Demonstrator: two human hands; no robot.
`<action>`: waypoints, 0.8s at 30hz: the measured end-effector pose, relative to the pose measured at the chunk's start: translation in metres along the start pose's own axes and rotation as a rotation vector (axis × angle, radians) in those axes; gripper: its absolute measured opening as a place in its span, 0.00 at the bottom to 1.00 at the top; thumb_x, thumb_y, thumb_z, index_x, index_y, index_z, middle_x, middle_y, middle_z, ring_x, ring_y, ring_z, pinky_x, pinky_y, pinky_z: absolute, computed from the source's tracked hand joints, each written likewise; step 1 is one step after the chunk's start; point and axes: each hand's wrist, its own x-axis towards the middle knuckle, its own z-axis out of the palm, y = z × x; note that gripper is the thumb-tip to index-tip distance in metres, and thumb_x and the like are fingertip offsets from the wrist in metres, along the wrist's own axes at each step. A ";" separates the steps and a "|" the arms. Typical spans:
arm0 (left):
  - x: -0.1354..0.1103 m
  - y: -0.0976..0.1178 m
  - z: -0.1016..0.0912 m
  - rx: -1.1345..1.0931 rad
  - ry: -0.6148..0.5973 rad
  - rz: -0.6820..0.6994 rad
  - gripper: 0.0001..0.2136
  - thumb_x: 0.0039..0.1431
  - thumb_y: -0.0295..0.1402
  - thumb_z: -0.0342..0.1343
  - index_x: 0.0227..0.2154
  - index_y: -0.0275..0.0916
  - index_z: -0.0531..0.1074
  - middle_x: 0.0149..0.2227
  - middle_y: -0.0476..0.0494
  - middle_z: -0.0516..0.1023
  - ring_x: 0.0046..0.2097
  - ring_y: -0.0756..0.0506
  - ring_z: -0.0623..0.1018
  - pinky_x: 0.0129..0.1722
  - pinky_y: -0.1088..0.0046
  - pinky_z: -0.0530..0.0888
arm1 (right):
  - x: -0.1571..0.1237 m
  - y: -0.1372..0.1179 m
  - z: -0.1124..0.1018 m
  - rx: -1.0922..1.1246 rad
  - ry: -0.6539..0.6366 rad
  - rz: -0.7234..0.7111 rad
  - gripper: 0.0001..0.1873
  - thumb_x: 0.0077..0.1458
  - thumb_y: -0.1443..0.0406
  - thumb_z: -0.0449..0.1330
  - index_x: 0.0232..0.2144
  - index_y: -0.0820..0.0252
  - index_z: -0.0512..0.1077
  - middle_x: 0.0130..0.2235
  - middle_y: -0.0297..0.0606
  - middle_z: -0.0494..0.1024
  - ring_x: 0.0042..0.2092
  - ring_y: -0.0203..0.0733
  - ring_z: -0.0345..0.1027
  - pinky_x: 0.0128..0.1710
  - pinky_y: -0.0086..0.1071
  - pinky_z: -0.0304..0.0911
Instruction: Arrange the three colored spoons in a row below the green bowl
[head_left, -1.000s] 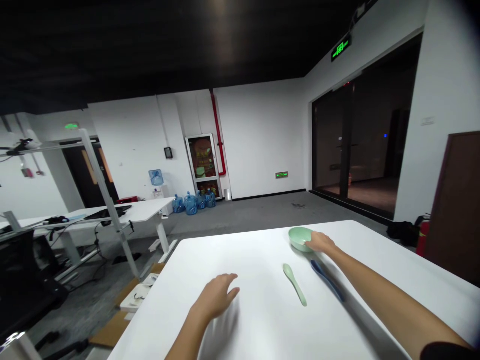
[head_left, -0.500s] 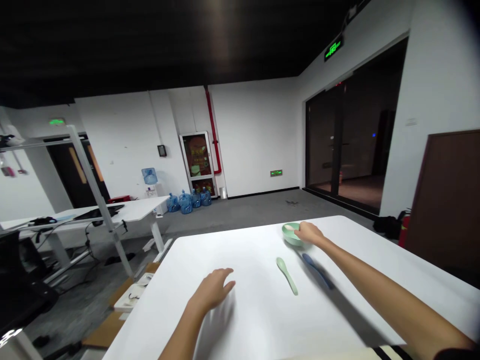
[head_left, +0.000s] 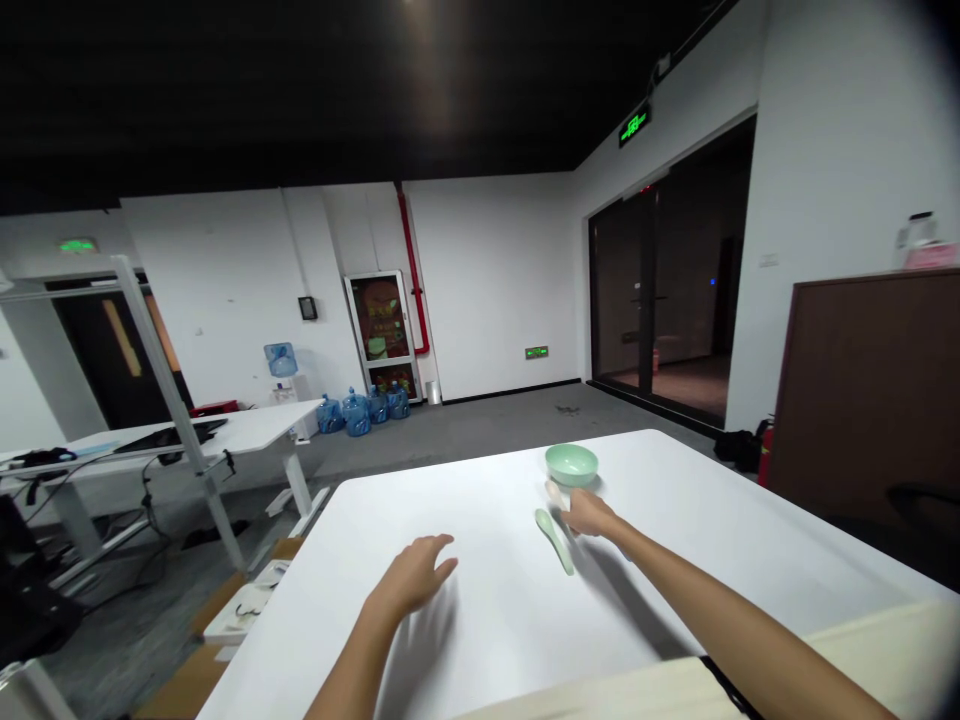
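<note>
Your right hand [head_left: 590, 514] is low over the white table [head_left: 465, 510], fingers drawn narrow, with a pale utensil [head_left: 555, 492] just at its fingertips at 10 o'clock. You can't tell from this view whether you are pinching it or only touching it. The green spoon [head_left: 553, 540] lies flat at your hand's 9 o'clock, almost touching your fingers, and the green bowl [head_left: 571, 464] sits upright on the table at 11 o'clock, just beyond them. Your left hand [head_left: 409, 578] is open and wide, fingers spread, near the table's middle and holding nothing.

The bowl and spoon look light, smooth and possibly glazed, so expect them to slip and to chip if they are knocked. The bowl is best taken by its rim or cupped from below, and the spoon pinched by its narrow handle.

Compared with the earlier view, your right hand has left the bowl's rim and moved toward you. The pale utensil is no longer in the bowl, and the dark blue utensil beside it doesn't show, perhaps hidden by your hand or arm.
</note>
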 end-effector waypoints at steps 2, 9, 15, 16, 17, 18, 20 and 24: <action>0.000 0.000 0.000 0.009 -0.005 -0.005 0.25 0.64 0.45 0.45 0.60 0.41 0.65 0.61 0.39 0.70 0.62 0.38 0.68 0.59 0.60 0.65 | -0.001 0.004 0.007 -0.041 0.010 0.010 0.08 0.48 0.66 0.60 0.21 0.63 0.73 0.25 0.41 0.77 0.30 0.41 0.72 0.28 0.29 0.59; 0.001 0.002 0.000 0.004 -0.006 0.012 0.25 0.65 0.46 0.44 0.61 0.41 0.65 0.61 0.39 0.70 0.62 0.37 0.68 0.59 0.58 0.65 | -0.003 0.009 0.017 -0.092 -0.031 0.021 0.04 0.46 0.67 0.60 0.25 0.64 0.74 0.31 0.44 0.80 0.34 0.44 0.75 0.28 0.29 0.58; 0.002 0.000 0.001 0.008 -0.009 -0.005 0.25 0.64 0.46 0.45 0.61 0.42 0.65 0.61 0.40 0.70 0.62 0.38 0.68 0.60 0.60 0.65 | 0.000 0.012 0.023 -0.068 -0.059 0.031 0.08 0.45 0.69 0.60 0.31 0.66 0.75 0.29 0.44 0.80 0.33 0.44 0.75 0.28 0.29 0.58; 0.003 -0.001 0.002 0.008 -0.008 -0.006 0.25 0.64 0.46 0.45 0.60 0.42 0.65 0.61 0.40 0.70 0.62 0.38 0.68 0.60 0.60 0.65 | 0.000 0.013 0.023 -0.065 -0.070 0.029 0.08 0.44 0.69 0.60 0.31 0.66 0.75 0.28 0.44 0.80 0.33 0.44 0.75 0.27 0.29 0.58; 0.004 -0.001 0.002 0.008 -0.005 -0.004 0.25 0.64 0.47 0.45 0.60 0.43 0.65 0.61 0.41 0.70 0.62 0.38 0.68 0.59 0.60 0.65 | 0.000 0.014 0.023 -0.066 -0.078 0.028 0.08 0.44 0.70 0.60 0.30 0.66 0.76 0.27 0.44 0.79 0.32 0.44 0.75 0.27 0.29 0.58; 0.004 -0.002 0.003 0.006 -0.001 0.000 0.25 0.64 0.47 0.45 0.60 0.43 0.65 0.61 0.41 0.70 0.62 0.38 0.68 0.59 0.60 0.65 | 0.001 0.014 0.024 -0.070 -0.082 0.026 0.08 0.43 0.70 0.60 0.29 0.66 0.76 0.27 0.44 0.79 0.32 0.44 0.75 0.27 0.29 0.58; 0.005 -0.003 0.004 0.001 0.007 0.009 0.25 0.64 0.47 0.44 0.60 0.43 0.65 0.61 0.42 0.70 0.62 0.38 0.68 0.59 0.60 0.65 | 0.002 0.015 0.025 -0.081 -0.089 0.027 0.09 0.41 0.70 0.61 0.29 0.65 0.76 0.27 0.43 0.79 0.32 0.44 0.75 0.28 0.29 0.58; 0.006 -0.005 0.006 -0.002 0.012 0.017 0.26 0.64 0.48 0.44 0.60 0.44 0.65 0.61 0.42 0.70 0.62 0.38 0.68 0.59 0.61 0.65 | 0.004 0.017 0.028 -0.098 -0.113 0.028 0.12 0.40 0.71 0.60 0.32 0.66 0.75 0.26 0.42 0.79 0.30 0.44 0.74 0.27 0.30 0.59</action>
